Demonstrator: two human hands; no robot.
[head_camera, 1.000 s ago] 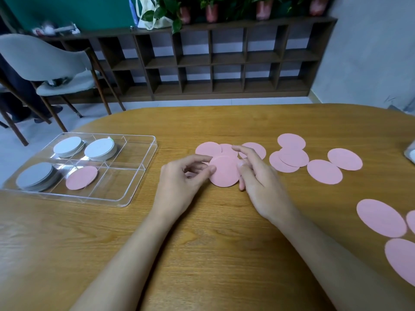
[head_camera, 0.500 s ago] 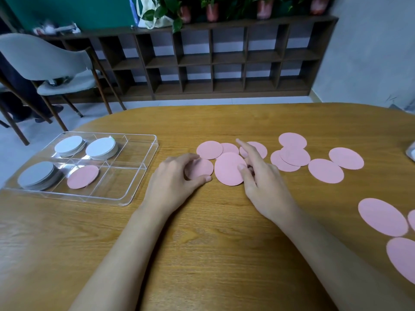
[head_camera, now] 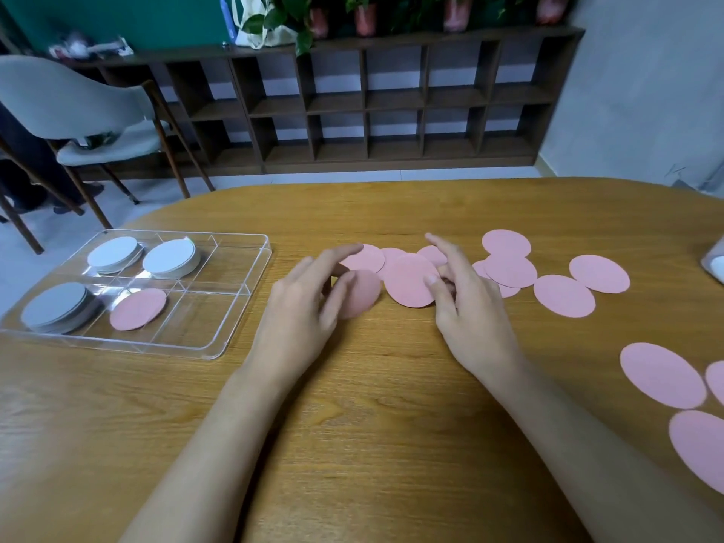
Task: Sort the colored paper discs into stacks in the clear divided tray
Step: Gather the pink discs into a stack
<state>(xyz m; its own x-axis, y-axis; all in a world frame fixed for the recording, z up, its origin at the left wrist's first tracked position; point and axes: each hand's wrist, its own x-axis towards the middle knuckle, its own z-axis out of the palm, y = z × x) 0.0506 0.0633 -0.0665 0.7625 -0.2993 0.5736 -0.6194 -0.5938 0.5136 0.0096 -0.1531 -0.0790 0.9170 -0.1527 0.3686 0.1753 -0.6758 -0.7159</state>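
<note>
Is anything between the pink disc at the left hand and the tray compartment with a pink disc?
Nothing visible: only bare table and the wall of the tray lie between that pink disc and the compartment.

Beyond the desk's (head_camera: 391, 405) far edge, a dark wooden cubby shelf (head_camera: 391, 111) topped with potted plants (head_camera: 364, 13) lines a green wall (head_camera: 156, 17), a grey chair (head_camera: 78, 103) standing left on pale floor (head_camera: 78, 225).

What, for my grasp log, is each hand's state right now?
Left hand: pinching a pink disc, though blurred.
Right hand: open, thumb touching the middle disc.
</note>
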